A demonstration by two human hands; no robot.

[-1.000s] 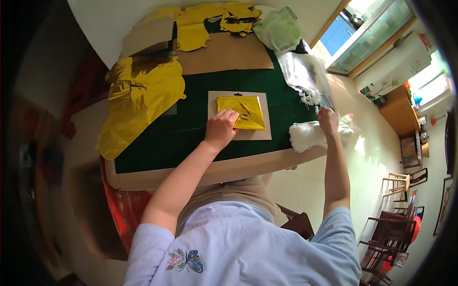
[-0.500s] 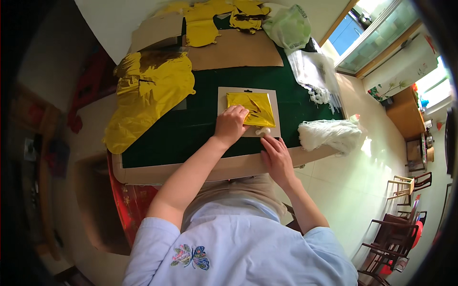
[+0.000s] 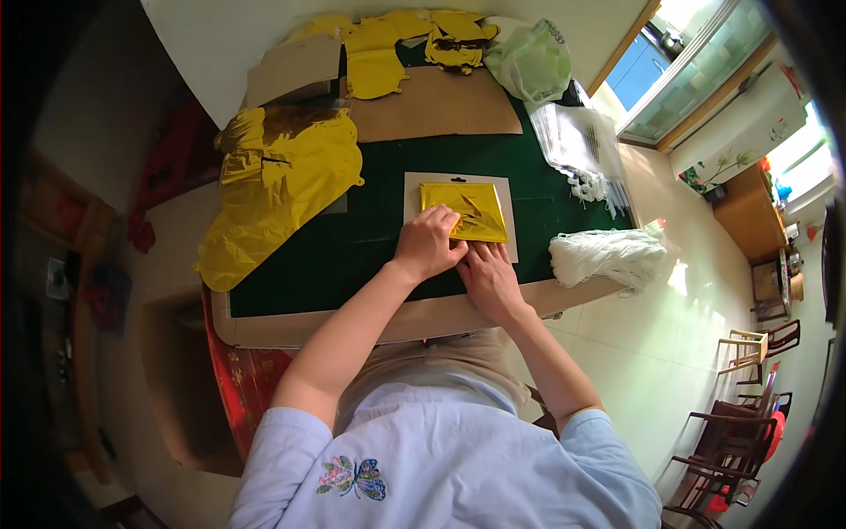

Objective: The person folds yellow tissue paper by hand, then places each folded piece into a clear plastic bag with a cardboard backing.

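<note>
A folded packet of shiny gold foil, like a flattened foil balloon, lies on a beige card with a hanging slot in its top edge. My left hand is closed over the packet's lower left corner, its fingers bent and pressing on the foil. My right hand lies flat at the packet's near edge, fingers stretched forward with their tips against or just beneath the foil. Both hands nearly touch at the thumbs. Whatever lies under my right fingers is hidden.
Large gold foil sheets lie at left, more at the back on brown cardboard. A white string bundle, clear plastic sleeves and a pale green bag line the right of the green tabletop.
My right hand has moved left and forward to the packet's near edge, covering the small white thing that lay there. My left hand stays on the foil.
</note>
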